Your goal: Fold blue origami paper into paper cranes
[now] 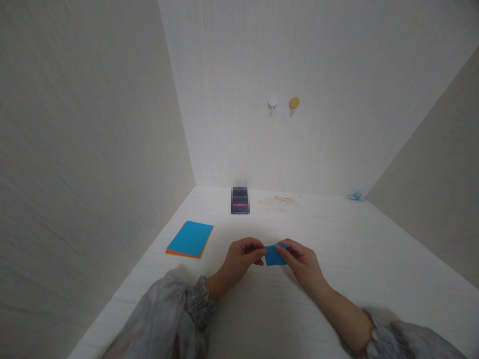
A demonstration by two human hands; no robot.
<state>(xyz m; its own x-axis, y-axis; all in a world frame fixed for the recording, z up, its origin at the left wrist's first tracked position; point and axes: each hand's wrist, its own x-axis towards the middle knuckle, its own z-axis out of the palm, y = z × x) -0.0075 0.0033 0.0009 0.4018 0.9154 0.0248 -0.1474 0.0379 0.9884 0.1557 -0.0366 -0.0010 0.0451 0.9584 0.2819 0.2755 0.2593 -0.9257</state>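
Observation:
A small folded square of blue paper (275,256) is held between my two hands, just above the white table. My left hand (245,254), with a ring on one finger, pinches its upper left corner between thumb and fingers. From the other side, my right hand (300,258) grips the upper right part, thumb on top. The fingertips behind the paper are partly hidden. Left of my hands lies a stack of paper sheets (190,238), blue on top with orange showing beneath.
A dark blurred rectangular object (240,201) stands near the back wall (232,124). At the back right corner sits a light blue folded paper piece (355,197). A white hook (273,102) and a yellow hook (294,103) are on the wall. Walls enclose both sides of the table (318,319).

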